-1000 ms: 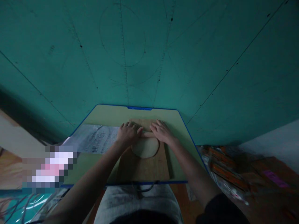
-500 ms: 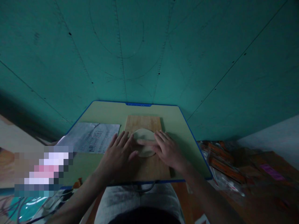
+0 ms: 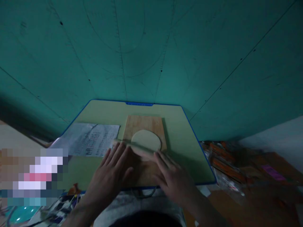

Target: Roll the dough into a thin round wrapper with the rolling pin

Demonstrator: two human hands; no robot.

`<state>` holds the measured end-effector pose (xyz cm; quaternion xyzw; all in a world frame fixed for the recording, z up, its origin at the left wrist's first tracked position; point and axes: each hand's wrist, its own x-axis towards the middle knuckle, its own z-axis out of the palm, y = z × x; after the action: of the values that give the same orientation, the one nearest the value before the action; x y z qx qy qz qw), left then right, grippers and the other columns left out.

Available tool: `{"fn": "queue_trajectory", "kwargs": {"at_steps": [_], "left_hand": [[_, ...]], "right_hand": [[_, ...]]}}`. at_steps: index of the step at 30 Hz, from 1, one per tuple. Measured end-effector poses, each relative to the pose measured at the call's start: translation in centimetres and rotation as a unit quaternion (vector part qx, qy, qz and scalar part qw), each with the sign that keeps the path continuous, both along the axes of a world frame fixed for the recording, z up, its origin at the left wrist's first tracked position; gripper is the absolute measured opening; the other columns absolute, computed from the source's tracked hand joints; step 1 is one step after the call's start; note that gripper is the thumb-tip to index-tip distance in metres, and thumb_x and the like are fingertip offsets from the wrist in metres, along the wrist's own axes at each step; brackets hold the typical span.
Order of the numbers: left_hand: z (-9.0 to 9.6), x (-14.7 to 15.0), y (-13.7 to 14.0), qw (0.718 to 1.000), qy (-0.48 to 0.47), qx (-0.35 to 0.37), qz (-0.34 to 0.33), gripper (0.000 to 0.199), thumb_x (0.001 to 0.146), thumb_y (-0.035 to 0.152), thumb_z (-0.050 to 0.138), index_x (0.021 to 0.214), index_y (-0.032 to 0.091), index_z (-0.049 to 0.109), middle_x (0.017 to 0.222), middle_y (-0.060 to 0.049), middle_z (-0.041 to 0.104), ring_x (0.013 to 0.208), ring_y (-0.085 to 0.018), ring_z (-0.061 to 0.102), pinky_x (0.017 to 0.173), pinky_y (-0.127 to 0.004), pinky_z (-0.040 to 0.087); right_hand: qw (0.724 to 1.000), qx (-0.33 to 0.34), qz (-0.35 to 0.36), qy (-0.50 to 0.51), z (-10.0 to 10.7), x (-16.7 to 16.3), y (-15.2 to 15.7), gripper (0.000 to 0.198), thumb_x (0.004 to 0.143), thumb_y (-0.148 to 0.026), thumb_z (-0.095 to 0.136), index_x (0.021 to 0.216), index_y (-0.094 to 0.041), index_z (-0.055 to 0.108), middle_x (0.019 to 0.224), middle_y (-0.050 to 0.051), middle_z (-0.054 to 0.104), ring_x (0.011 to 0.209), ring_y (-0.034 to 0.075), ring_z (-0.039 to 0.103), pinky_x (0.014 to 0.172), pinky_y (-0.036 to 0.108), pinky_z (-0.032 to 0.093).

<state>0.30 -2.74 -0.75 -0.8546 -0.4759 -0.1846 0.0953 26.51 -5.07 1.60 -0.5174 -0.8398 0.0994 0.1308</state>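
A flat, roundish sheet of pale dough [image 3: 145, 138] lies on a wooden board [image 3: 145, 120]. Across its near part runs a slim rolling pin [image 3: 139, 148], slanting down from left to right. My left hand [image 3: 113, 167] lies over the pin's left part, fingers stretched forward and thumb apart. On the right end rests my right hand [image 3: 174, 173], its fingers extended and slightly blurred; that end of the pin is hidden under it. Both hands press from above with the fingers flat rather than wrapped round.
The board sits on a small pale table [image 3: 106, 108] with a blue edge, against a green wall [image 3: 146, 63]. A printed sheet [image 3: 90, 138] lies on the left. Packaged goods [image 3: 227, 164] are piled at the lower right, and cables and a turquoise object [image 3: 23, 214] at the lower left.
The rolling pin has come toward me, from the dough's middle to its near part, and now slants. Both hands have moved back with it, and more dough shows.
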Motion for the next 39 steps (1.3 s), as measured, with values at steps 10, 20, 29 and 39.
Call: {"fn": "queue_trajectory", "kwargs": {"at_steps": [10,20,29,39], "left_hand": [[2.4,8.6,11.1,0.995,0.022,-0.097,0.004,0.048,0.102,0.042,0.038,0.135,0.013,0.06,0.139,-0.018,0.061,0.141,-0.042,0.041,0.114,-0.065,0.032],[0.3,5.4,9.5,0.994,-0.046,-0.099,-0.01,0.051,0.102,0.033,0.031,0.145,0.012,0.049,0.159,-0.017,0.039,0.153,-0.034,0.023,0.119,-0.056,0.029],[2.6,13.5,10.3,0.988,0.017,-0.133,-0.08,0.043,0.1,0.04,0.041,0.119,0.011,0.067,0.134,-0.018,0.063,0.142,-0.034,0.042,0.12,-0.061,0.023],[3.0,13.3,10.4,0.982,0.045,-0.182,-0.006,0.054,0.099,0.035,0.042,0.145,0.008,0.048,0.161,-0.022,0.033,0.152,-0.038,0.023,0.119,-0.056,0.027]], "right_hand": [[0.992,0.097,-0.076,-0.003,-1.3,2.7,6.8,0.054,0.103,-0.039,0.045,0.149,-0.01,0.046,0.162,0.023,0.029,0.153,0.037,0.016,0.12,0.066,0.021],[0.997,0.019,0.006,0.073,-0.4,-3.9,0.8,0.062,0.094,-0.03,0.059,0.149,-0.005,0.043,0.161,0.022,0.031,0.152,0.033,0.023,0.122,0.052,0.029],[0.983,-0.006,-0.014,0.183,-0.4,-1.2,-2.0,0.043,0.096,-0.024,0.054,0.138,-0.016,0.057,0.148,0.014,0.054,0.138,0.027,0.05,0.11,0.041,0.049],[0.961,0.064,-0.128,0.239,-2.2,5.2,-4.0,0.024,0.1,-0.03,0.052,0.115,-0.024,0.069,0.121,0.009,0.072,0.112,0.023,0.069,0.093,0.035,0.059]]}}
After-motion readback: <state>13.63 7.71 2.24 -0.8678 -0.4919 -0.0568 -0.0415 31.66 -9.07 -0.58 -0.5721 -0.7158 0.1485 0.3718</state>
